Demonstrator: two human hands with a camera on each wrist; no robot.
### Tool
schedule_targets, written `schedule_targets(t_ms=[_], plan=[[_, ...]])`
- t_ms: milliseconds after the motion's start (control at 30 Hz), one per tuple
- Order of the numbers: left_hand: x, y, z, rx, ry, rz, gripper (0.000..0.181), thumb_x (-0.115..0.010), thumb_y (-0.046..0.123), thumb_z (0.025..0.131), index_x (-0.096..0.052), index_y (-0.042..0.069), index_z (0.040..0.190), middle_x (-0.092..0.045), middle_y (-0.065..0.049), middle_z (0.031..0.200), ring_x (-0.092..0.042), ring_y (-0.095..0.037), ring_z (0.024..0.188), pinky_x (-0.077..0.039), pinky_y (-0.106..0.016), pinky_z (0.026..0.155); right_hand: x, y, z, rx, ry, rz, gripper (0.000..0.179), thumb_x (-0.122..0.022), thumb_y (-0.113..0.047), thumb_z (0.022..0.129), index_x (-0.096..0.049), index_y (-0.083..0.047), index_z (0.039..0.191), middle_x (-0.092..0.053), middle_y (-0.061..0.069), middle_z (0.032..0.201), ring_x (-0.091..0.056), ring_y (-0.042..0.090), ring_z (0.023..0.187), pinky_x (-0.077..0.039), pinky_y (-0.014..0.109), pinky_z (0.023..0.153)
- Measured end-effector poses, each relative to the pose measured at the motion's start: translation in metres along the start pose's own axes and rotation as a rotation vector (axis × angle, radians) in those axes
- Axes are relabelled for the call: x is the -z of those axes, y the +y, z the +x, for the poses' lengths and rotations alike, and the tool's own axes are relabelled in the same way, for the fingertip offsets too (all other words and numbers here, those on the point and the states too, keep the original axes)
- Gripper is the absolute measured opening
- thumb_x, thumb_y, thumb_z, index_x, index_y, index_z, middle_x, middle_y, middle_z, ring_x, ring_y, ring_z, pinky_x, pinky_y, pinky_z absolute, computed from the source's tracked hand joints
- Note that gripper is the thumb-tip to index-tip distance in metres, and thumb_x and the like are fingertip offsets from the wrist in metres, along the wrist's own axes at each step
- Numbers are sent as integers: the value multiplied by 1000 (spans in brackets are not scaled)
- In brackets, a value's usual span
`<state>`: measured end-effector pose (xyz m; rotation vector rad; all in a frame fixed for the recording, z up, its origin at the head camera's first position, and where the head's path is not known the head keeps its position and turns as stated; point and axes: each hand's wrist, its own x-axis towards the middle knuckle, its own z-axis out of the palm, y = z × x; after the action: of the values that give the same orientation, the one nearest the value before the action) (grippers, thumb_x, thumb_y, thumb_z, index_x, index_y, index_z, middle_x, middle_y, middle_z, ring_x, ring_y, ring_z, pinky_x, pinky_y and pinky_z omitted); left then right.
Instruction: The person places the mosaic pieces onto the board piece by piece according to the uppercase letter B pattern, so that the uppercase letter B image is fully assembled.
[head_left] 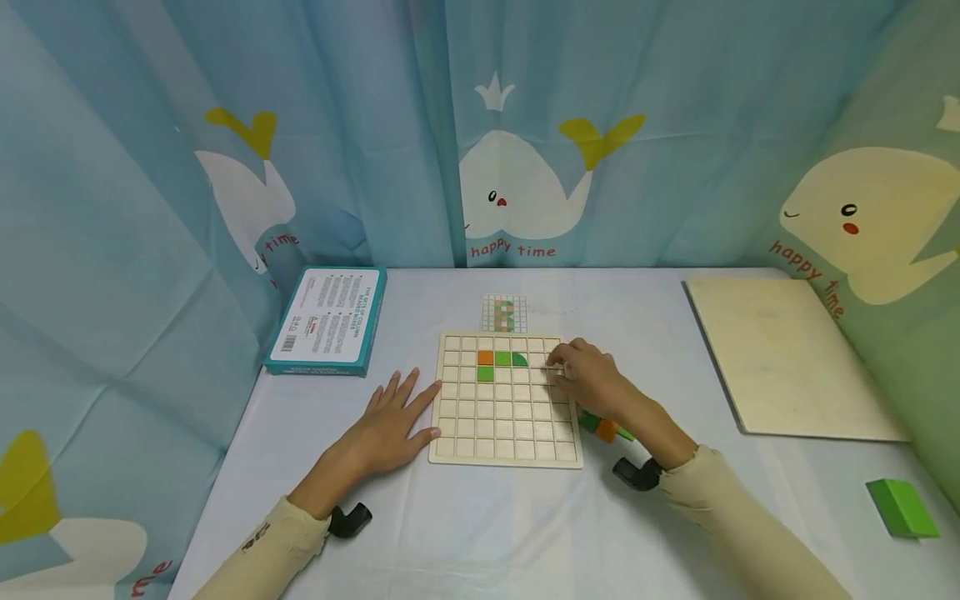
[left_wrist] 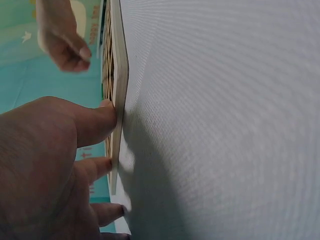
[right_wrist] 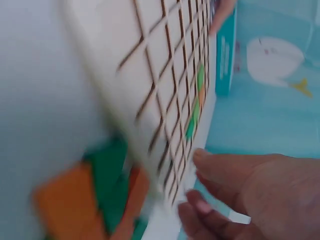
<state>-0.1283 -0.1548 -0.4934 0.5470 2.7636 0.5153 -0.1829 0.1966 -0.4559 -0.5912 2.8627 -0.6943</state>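
A pale wooden grid board [head_left: 504, 417] lies flat on the white-covered table. On it sit an orange square tile [head_left: 486, 357], a green square tile [head_left: 503, 358], a dark green quarter-round tile [head_left: 519, 360] and another green tile [head_left: 486, 374] below the orange one. My left hand [head_left: 392, 423] has its fingers spread, with thumb and a finger touching the board's left edge. Over the board's upper right side is my right hand [head_left: 592, 379], fingers loosely bent; the right wrist view shows a gap between thumb and fingers and no piece there. Loose green and orange pieces [right_wrist: 70, 200] lie beside the board's right edge.
A small printed pattern card [head_left: 504, 313] lies behind the board. At the back left is a teal and white box [head_left: 326, 321]. A large pale panel [head_left: 795, 358] lies on the right, with a green block [head_left: 902, 508] nearer the front. Curtains surround the table.
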Motion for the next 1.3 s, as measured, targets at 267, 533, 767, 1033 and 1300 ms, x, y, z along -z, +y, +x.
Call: schedule_targets(t_ms=[267, 533, 767, 1033, 1300], plan=[[0, -1, -1, -10, 3, -8, 72, -57, 50, 106, -31, 24, 168, -14, -19, 176, -5, -46, 162, -11, -67, 128, 27, 37, -28, -208, -153, -23, 29, -74, -28, 101, -65, -6, 117, -61, 20, 121, -56, 38, 110, -39, 58, 84], [0, -1, 0, 1, 1, 12, 73, -56, 51, 106, -30, 23, 168, -14, -19, 176, -5, -46, 162, -12, -67, 127, 27, 59, -23, -255, -148, 0, 24, -71, -27, 102, -64, -7, 114, -60, 20, 119, -54, 38, 108, -38, 60, 84], [3, 1, -1, -7, 4, -6, 73, -57, 50, 106, -31, 22, 168, -15, -20, 176, -6, -47, 162, -12, -68, 127, 27, 66, -19, -273, -123, 38, 34, -72, -24, 102, -63, 0, 123, -58, 24, 123, -56, 39, 110, -43, 63, 92], [1, 0, -1, -11, 5, 12, 73, -56, 51, 106, -31, 22, 168, -15, -20, 176, -6, -47, 162, -12, -68, 127, 22, 78, -23, -195, -57, 91, 25, -65, -9, 105, -62, 4, 126, -57, 25, 121, -57, 36, 106, -53, 55, 95], [0, 0, -1, -13, 11, 12, 71, -58, 48, 106, -33, 21, 168, -17, -21, 175, -8, -49, 161, -14, -69, 126, 21, 99, -16, -154, 38, 92, 26, -61, -6, 106, -60, 8, 129, -55, 27, 121, -58, 40, 109, -51, 59, 98]])
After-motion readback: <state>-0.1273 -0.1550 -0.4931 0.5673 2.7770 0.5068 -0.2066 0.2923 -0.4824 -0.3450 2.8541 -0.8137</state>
